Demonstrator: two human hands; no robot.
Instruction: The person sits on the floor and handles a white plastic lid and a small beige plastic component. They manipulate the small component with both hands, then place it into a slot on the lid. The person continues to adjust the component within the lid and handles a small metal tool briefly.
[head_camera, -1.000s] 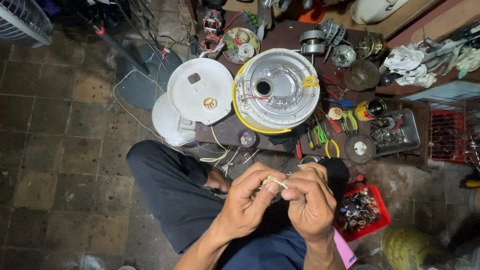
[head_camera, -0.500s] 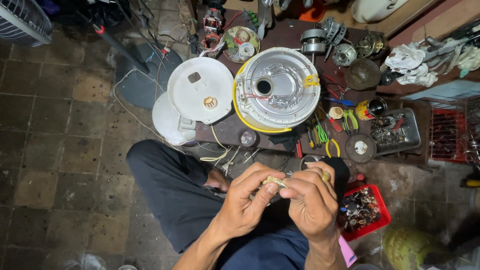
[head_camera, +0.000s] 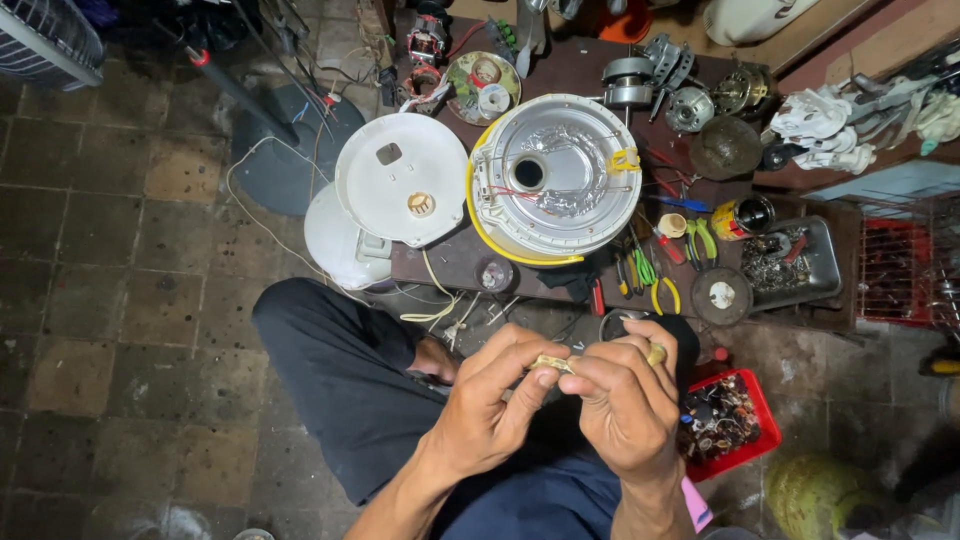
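My left hand (head_camera: 492, 405) and my right hand (head_camera: 625, 400) meet in front of me, above my lap. Between their fingertips they pinch a small yellowish part (head_camera: 553, 363); most of it is hidden by the fingers. A brass-coloured tip (head_camera: 656, 353) sticks up out of my right fist. On the low dark table (head_camera: 450, 262) beyond lies an opened round appliance body (head_camera: 548, 180) with a yellow rim and a shiny inside. A white round lid (head_camera: 402, 180) lies to its left, and a pale cord (head_camera: 432, 300) trails down from it.
Pliers and screwdrivers (head_camera: 650, 270) lie right of the appliance, next to a metal tray of small parts (head_camera: 790, 262). A red tub of scrap parts (head_camera: 728, 420) sits by my right knee. Motors (head_camera: 650, 80) crowd the table's far side. A grey fan base (head_camera: 285, 150) stands on the tiled floor.
Both hands stay together over my lap. The fingers have shifted slightly around the small part; nothing has been picked up or put down.
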